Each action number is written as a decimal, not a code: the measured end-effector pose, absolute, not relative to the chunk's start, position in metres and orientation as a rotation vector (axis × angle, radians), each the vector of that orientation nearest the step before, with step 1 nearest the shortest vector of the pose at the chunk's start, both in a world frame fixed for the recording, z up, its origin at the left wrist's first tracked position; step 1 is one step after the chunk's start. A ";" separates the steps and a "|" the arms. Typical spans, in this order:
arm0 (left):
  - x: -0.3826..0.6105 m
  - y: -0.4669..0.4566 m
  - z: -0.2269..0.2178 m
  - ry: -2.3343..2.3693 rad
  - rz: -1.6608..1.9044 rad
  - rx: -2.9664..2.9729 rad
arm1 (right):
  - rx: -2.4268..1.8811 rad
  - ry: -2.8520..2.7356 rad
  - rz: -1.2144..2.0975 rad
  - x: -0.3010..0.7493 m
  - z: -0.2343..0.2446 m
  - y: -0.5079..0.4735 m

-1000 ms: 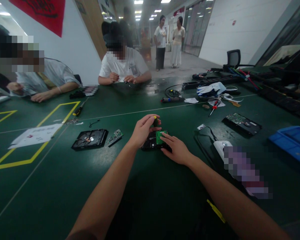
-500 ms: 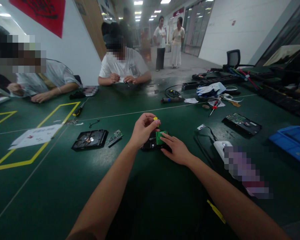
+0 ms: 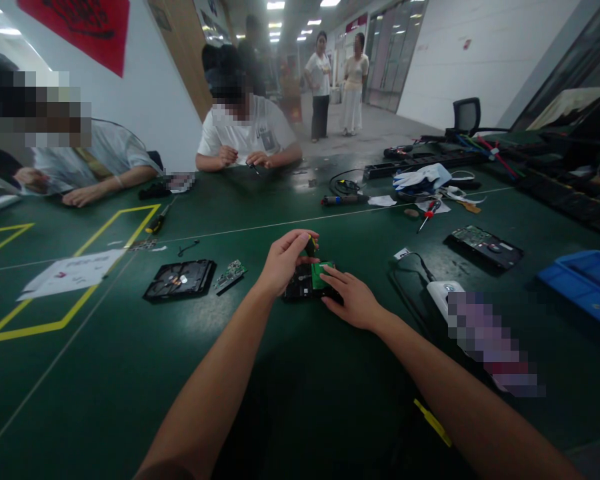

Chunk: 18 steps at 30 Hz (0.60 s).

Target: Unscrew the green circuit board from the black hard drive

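Observation:
A black hard drive with a green circuit board on top lies on the green table in front of me. My left hand is closed around the black and yellow handle of a screwdriver, held upright over the drive. My right hand lies on the drive's right side, fingers flat and pressing on the green board.
Another opened drive and a small loose board lie to the left. A drive, a white device with a cable and a blue tray sit to the right. Other people sit at the far edge; tools lie scattered at the back right.
My left hand's fingers have shifted on the screwdriver handle, whose yellow cap is now mostly covered. The right hand and the drive have not moved.

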<state>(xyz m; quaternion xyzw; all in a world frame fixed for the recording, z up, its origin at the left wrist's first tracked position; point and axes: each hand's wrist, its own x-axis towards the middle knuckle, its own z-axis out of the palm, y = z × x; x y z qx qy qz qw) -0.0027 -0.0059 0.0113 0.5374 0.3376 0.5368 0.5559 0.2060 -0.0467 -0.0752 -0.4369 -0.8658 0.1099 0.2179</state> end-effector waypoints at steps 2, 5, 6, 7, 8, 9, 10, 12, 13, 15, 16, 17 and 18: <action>-0.005 -0.005 0.012 0.857 1.289 1.312 | -1.210 -2.394 0.305 0.206 -0.075 -0.047; -0.008 -0.003 0.011 0.918 1.348 1.332 | -1.207 -2.392 0.306 0.206 -0.075 -0.047; -0.008 -0.003 0.011 0.922 1.364 1.320 | -1.207 -2.391 0.305 0.206 -0.075 -0.047; -0.007 -0.003 0.010 0.918 1.368 1.305 | -1.207 -2.391 0.303 0.206 -0.075 -0.047; -0.007 -0.003 0.010 0.903 1.361 1.289 | -1.207 -2.389 0.299 0.206 -0.075 -0.047; -0.006 -0.003 0.010 0.881 1.347 1.276 | -1.206 -2.388 0.295 0.206 -0.076 -0.047; -0.005 -0.003 0.009 0.851 1.332 1.266 | -1.205 -2.386 0.291 0.206 -0.076 -0.047; -0.002 -0.004 0.009 0.788 1.317 1.262 | -1.200 -2.382 0.282 0.205 -0.076 -0.047; -0.001 -0.005 0.009 0.767 1.320 1.271 | -1.196 -2.380 0.277 0.205 -0.076 -0.047; 0.000 -0.005 0.009 0.749 1.323 1.300 | -1.187 -2.385 0.271 0.205 -0.076 -0.047; 0.000 -0.005 0.010 0.745 1.316 1.306 | -1.187 -2.388 0.270 0.206 -0.076 -0.047; 0.000 -0.006 0.010 0.739 1.305 1.302 | -1.191 -2.390 0.273 0.206 -0.076 -0.047; 0.000 -0.006 0.010 0.733 1.291 1.289 | -1.199 -2.389 0.278 0.206 -0.076 -0.047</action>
